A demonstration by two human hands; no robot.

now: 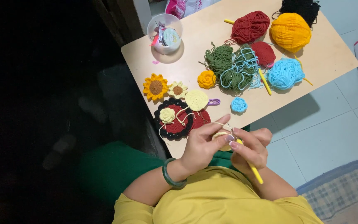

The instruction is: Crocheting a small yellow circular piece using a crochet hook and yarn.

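Mid-stitch: left hand (201, 147) pinches a cream crochet piece (221, 136), right hand (251, 149) grips the yellow crochet hook (253, 168), below the red-and-black coaster (175, 124); next needs a steady loop pull-through.

- One head-worn view looks steeply down, close over the hands at lower centre.
- The table (324, 58) fills the upper right (floor tiles beyond).
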